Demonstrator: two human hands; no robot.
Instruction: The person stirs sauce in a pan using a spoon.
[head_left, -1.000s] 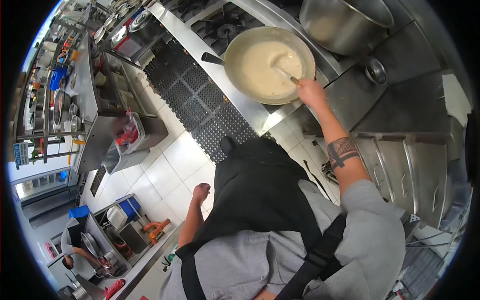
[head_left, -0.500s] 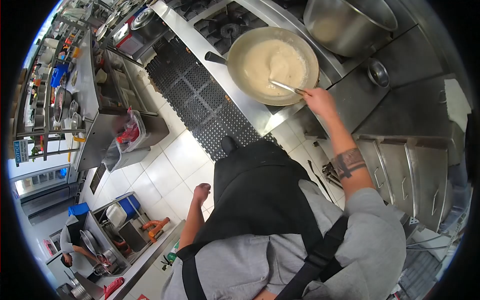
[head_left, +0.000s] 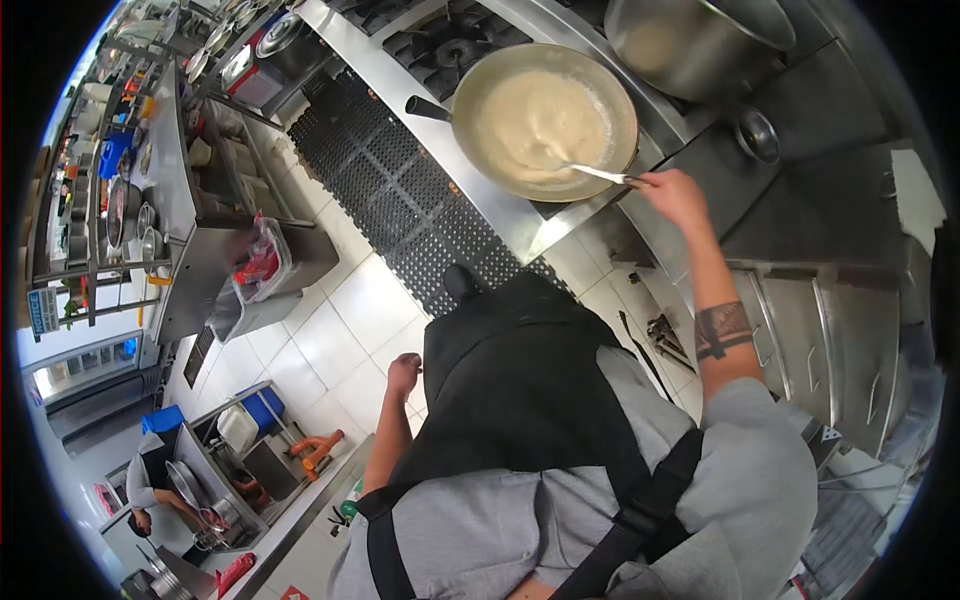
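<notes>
My right hand (head_left: 678, 198) is closed round the end of a long-handled metal utensil (head_left: 598, 173). Its head is hidden in a thick, cream-coloured sauce (head_left: 530, 115), so its kind does not show. The sauce fills the bottom of a wide frying pan (head_left: 625, 125) on the stove, whose dark handle (head_left: 428, 108) points left. Down beside my black apron (head_left: 520, 390), my left hand (head_left: 404, 373) hangs with its fingers curled in, touching none of the cookware.
A tall steel pot (head_left: 700, 45) stands behind the pan, with a small metal bowl (head_left: 757, 136) to the right. A black rubber mat (head_left: 390, 180) lies along the stove. At lower left, another person (head_left: 150, 485) works at a sink.
My right hand has moved right and slightly down the view, drawing the utensil through the sauce towards the pan's near right side. My left hand stays low, almost unmoved.
</notes>
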